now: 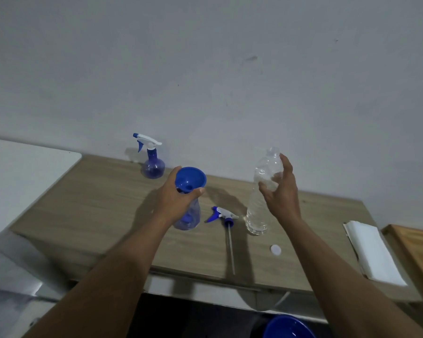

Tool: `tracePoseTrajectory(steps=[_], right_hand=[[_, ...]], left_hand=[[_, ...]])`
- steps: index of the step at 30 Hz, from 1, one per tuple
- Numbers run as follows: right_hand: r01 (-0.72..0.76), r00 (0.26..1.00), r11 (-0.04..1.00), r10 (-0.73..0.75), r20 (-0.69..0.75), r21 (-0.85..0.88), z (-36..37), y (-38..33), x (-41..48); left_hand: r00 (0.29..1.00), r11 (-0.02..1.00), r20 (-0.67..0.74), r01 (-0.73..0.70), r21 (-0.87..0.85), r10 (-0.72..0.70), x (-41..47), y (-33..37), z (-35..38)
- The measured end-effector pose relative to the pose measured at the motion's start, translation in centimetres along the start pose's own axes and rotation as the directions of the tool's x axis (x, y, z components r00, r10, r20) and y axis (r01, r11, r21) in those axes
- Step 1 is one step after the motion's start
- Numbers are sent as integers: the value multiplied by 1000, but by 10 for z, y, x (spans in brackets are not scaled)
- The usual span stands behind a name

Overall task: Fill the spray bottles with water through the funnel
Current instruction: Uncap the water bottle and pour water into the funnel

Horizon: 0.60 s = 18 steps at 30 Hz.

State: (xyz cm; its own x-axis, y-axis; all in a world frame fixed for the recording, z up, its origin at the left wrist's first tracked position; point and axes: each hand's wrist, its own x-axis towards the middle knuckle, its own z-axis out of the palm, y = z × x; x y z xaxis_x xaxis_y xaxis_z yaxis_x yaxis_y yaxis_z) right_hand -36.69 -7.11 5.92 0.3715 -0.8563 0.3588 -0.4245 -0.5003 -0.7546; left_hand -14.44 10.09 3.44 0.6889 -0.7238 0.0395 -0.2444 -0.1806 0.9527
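Note:
My left hand (pixel 178 201) grips the neck of a clear blue spray bottle (pixel 189 219) standing mid-table, with no spray head on it. A blue funnel (pixel 190 179) sits in its mouth. My right hand (pixel 282 191) wraps around the upper part of a clear water bottle (pixel 257 215), thumb in front and fingers behind. That bottle stands upright and uncapped on the table. Its white cap (pixel 275 250) lies nearer the front edge. A loose spray head (pixel 224 214) with a long dip tube lies between the two bottles. A second spray bottle (pixel 152 164), with its head on, stands by the wall.
The wooden table (pixel 95 211) runs along a white wall. A folded white cloth (pixel 374 252) lies at its right end, beside a wooden board (pixel 420 250). A white surface (pixel 22 167) adjoins the table on the left. A blue bowl (pixel 288 328) sits below the front edge.

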Motion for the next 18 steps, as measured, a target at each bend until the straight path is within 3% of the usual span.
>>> tracePoseTrajectory(steps=[5,18], right_hand=[[-57,997,998,58,-53,18,-3,9,-5],[-142,990,989,142,1,28,-18,-12,-19]], left_hand=[[1000,1000,-1,-1,4,1,1,-1,0],[999,1000,29,-19,8,19,2,0,-1]])
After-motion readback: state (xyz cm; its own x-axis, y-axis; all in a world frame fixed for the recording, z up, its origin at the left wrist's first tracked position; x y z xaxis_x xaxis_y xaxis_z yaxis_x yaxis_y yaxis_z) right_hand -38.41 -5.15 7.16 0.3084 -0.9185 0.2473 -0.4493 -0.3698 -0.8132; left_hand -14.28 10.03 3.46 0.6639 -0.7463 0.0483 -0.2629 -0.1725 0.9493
